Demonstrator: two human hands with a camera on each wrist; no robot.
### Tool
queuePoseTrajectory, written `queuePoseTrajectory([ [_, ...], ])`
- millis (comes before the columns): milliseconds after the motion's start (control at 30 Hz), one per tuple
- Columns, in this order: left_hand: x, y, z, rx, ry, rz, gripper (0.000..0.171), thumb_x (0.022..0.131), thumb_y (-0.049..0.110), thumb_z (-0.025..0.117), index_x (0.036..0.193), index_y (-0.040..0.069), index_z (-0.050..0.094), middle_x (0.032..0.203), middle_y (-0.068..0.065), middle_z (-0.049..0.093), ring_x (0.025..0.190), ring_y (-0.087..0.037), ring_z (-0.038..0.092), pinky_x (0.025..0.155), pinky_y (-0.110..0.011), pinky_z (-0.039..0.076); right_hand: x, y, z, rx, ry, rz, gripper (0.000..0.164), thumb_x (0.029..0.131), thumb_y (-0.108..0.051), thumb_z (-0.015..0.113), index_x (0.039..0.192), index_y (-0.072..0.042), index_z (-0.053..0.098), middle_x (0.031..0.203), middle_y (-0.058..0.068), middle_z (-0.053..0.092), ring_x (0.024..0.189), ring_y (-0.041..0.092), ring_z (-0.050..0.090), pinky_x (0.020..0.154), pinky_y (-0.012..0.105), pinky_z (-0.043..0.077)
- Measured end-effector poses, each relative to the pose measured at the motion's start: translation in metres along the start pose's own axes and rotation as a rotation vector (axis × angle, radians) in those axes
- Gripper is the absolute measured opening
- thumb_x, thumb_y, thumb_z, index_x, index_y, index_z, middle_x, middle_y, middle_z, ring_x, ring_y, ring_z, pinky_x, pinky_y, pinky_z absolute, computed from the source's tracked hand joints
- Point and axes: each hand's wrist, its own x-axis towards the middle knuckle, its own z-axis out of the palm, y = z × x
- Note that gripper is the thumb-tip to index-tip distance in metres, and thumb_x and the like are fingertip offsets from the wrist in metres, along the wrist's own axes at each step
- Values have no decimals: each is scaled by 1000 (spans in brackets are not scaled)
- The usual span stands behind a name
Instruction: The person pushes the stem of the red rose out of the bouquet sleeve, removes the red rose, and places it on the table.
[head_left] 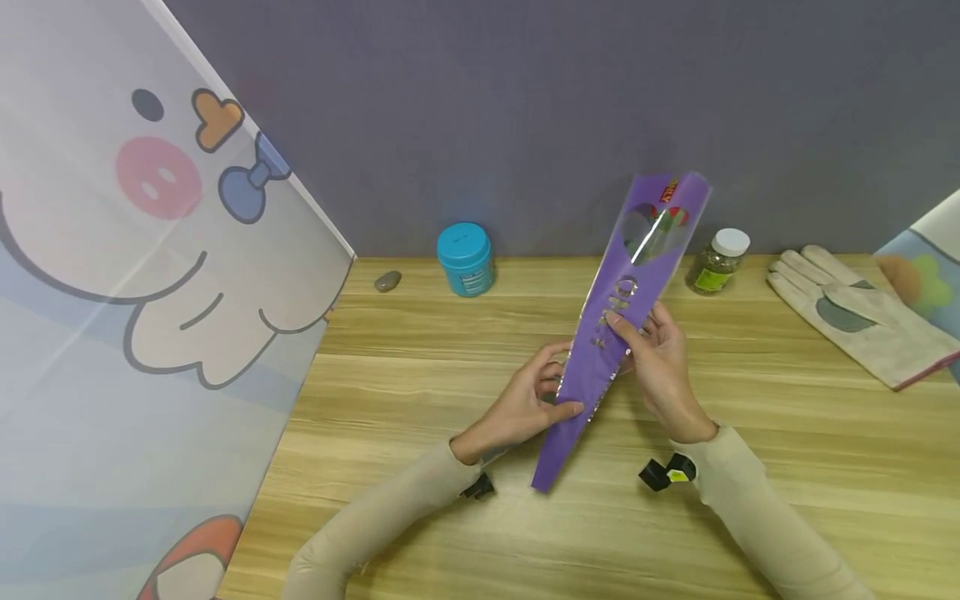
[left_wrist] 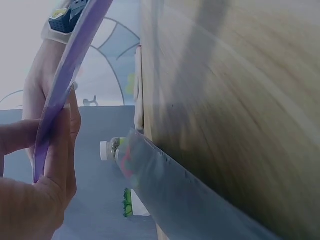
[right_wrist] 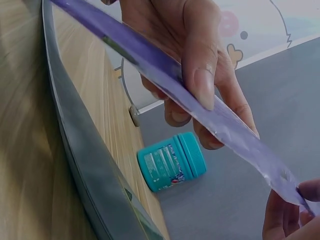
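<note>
A long, tapering purple flower sleeve (head_left: 600, 333) with a clear heart-shaped window and gold lettering tilts above the table, wide end away from me. My left hand (head_left: 528, 400) pinches its lower left edge, thumb on the front. Farther up, my right hand (head_left: 660, 362) pinches the right edge, thumb also in front. Red and green show at the window; whether they are print or something behind is unclear. In the left wrist view a translucent grey sheet (left_wrist: 185, 195) hangs below the hands; I cannot tell whether it belongs to the sleeve.
Along the back stand a blue lidded tub (head_left: 465, 260) and a white-capped jar (head_left: 718, 262). A grey stone (head_left: 387, 282) lies at the back left, a work glove (head_left: 855, 312) at the right. A cartoon-printed panel (head_left: 150, 333) borders the table's left side.
</note>
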Motion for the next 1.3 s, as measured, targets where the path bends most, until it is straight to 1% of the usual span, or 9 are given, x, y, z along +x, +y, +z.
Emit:
queuePoseTrajectory([
  [100, -1, 0, 1, -15, -10, 0, 83, 89, -12, 71, 158, 19, 36, 127, -28, 67, 99, -11, 71, 74, -36, 66, 0, 0, 0, 14, -9, -6, 43, 99, -5, 69, 140, -14, 56, 111, -5, 76, 84, 9, 76, 68, 28, 64],
  [200, -1, 0, 2, -20, -10, -5, 88, 87, -14, 72, 159, 20, 35, 129, -28, 66, 103, -14, 70, 76, -36, 66, 1, -1, -1, 4, -11, -5, 44, 99, -7, 70, 140, -14, 56, 110, -5, 76, 84, 9, 76, 68, 28, 64],
  [433, -2, 2, 3, -34, -45, -26, 101, 84, -18, 73, 162, 23, 25, 143, -27, 59, 124, -35, 66, 87, -36, 65, 2, -4, -4, -10, 2, 10, 46, 99, -9, 71, 141, -14, 55, 110, -4, 75, 83, 9, 76, 68, 27, 64],
  [567, -3, 2, 3, -18, -45, -15, 105, 84, -18, 72, 163, 31, 23, 143, -25, 59, 124, -35, 66, 86, -36, 65, 4, -5, -3, 6, 15, -1, 47, 98, -6, 71, 142, -13, 55, 110, -4, 76, 82, 9, 76, 68, 27, 64],
  [700, -4, 1, 3, -22, -44, 10, 109, 85, -19, 72, 164, 36, 21, 140, -26, 61, 121, -33, 67, 84, -37, 65, 4, -6, -1, 13, 25, -1, 44, 96, -1, 71, 136, -14, 58, 105, -5, 77, 78, 9, 76, 65, 27, 63],
  [767, -4, 1, 4, -24, -44, 15, 111, 84, -19, 72, 165, 37, 20, 139, -27, 61, 121, -33, 67, 83, -38, 66, 3, -7, -1, 9, 21, 6, 47, 95, 2, 72, 137, -14, 57, 105, -6, 78, 80, 9, 76, 67, 27, 64],
  [900, -5, 2, 4, -16, -39, 15, 112, 84, -19, 72, 166, 38, 19, 136, -26, 62, 119, -31, 68, 83, -37, 66, 2, -7, 0, -8, 1, 7, 57, 93, 7, 72, 144, -10, 52, 110, -7, 77, 91, 8, 76, 78, 25, 63],
  [1133, -5, 2, 5, 12, -10, 30, 109, 84, -18, 72, 166, 34, 23, 131, -26, 60, 111, -25, 69, 84, -35, 65, 0, -3, 1, -115, -43, -7, 63, 90, 10, 73, 146, -8, 49, 113, -11, 76, 97, 6, 76, 82, 24, 63],
  [1300, -4, 1, 4, 38, 23, 27, 105, 85, -16, 73, 165, 34, 27, 129, -23, 60, 108, -24, 71, 79, -33, 66, -2, 4, 2, -260, -83, -11, 69, 91, 4, 76, 151, -4, 44, 115, -17, 72, 101, 2, 73, 85, 21, 62],
])
